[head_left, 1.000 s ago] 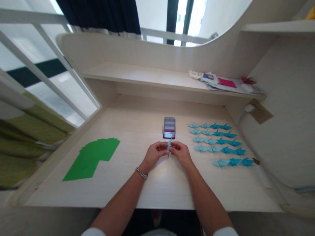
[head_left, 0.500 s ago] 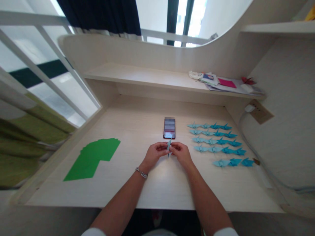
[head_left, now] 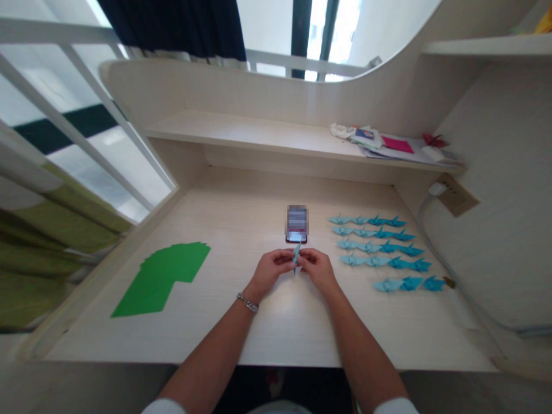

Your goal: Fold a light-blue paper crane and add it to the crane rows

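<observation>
Between my two hands is a narrow, folded light blue origami paper point(head_left: 296, 253), pointed at its top and bottom ends. My left hand point(head_left: 276, 265) pinches it from the left, and my right hand point(head_left: 316, 267) pinches it from the right. The fingers hide its middle. Just beyond my fingertips lies a phone point(head_left: 297, 224) with its screen lit and blurred. To the right, several rows of folded paper cranes point(head_left: 378, 248) rest on the desk, pale blue at the left and deeper blue at the right.
A fanned stack of green paper sheets point(head_left: 166, 276) lies on the left of the desk point(head_left: 241, 213). At the back, a shelf point(head_left: 241, 131) carries papers and a pink sheet point(head_left: 397, 144). A cable point(head_left: 448, 273) runs along the right wall from a plug point(head_left: 437, 188).
</observation>
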Tool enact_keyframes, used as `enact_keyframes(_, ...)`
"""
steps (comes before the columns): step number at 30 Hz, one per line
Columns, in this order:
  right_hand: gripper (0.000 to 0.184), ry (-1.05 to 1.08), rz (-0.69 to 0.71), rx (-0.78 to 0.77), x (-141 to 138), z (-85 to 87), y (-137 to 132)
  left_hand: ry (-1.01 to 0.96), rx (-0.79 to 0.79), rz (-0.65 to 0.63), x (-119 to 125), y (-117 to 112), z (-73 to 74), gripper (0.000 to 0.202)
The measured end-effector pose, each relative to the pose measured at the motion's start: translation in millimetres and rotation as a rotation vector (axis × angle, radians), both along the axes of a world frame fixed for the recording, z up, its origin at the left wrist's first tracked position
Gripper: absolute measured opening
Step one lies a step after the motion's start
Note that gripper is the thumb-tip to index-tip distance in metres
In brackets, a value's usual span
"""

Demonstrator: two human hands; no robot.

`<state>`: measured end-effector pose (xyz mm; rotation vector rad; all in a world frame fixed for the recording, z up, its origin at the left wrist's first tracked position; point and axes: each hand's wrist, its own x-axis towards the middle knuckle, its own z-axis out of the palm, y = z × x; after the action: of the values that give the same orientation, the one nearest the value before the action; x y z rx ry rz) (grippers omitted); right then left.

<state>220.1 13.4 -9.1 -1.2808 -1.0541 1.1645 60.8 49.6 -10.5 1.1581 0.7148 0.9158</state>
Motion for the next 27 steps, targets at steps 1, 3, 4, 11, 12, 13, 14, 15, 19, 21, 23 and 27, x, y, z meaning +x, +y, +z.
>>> enact_keyframes(1,0.029,-0.004,0.000,0.001,0.1,0.0,0.0,-0.002,-0.002,0.002,0.1,-0.2,0.1,0.031)
enact_keyframes(3,0.029,-0.006,0.005,0.004,0.3,-0.3,0.2,-0.004,-0.006,0.006,0.3,-0.3,0.2,0.031)
enact_keyframes(4,0.029,-0.003,0.007,0.005,0.3,-0.6,0.4,-0.005,-0.009,0.008,0.5,-0.4,0.2,0.031)
enact_keyframes(11,0.029,0.012,0.009,0.018,-0.3,-0.2,-0.2,-0.016,-0.037,0.012,1.3,-0.1,0.0,0.032)
enact_keyframes(12,0.029,0.012,0.008,0.019,-0.4,0.0,-0.3,-0.015,-0.036,0.015,1.3,-0.2,0.1,0.032)
enact_keyframes(13,0.029,0.011,0.006,0.018,-0.4,0.1,-0.4,-0.015,-0.034,0.018,1.3,-0.2,0.1,0.032)
enact_keyframes(14,0.029,0.008,0.004,0.017,-0.4,0.1,-0.4,-0.014,-0.032,0.019,1.3,-0.2,0.1,0.031)
enact_keyframes(15,0.029,0.006,0.001,0.016,-0.3,0.1,-0.4,-0.013,-0.030,0.020,1.3,-0.3,0.1,0.031)
enact_keyframes(19,0.029,0.003,0.013,0.029,-0.2,0.4,-0.2,-0.017,-0.034,0.015,1.4,0.0,-0.7,0.031)
enact_keyframes(21,0.028,0.001,0.024,0.034,-0.3,0.9,-0.3,-0.013,-0.036,0.012,1.2,0.5,-1.9,0.031)
enact_keyframes(23,0.028,0.000,0.026,0.033,-0.4,1.4,-0.6,-0.011,-0.034,0.010,1.0,1.2,-3.8,0.031)
enact_keyframes(27,0.027,0.008,0.021,0.032,-0.2,0.9,-0.6,-0.016,-0.036,0.005,0.4,2.6,-7.5,0.033)
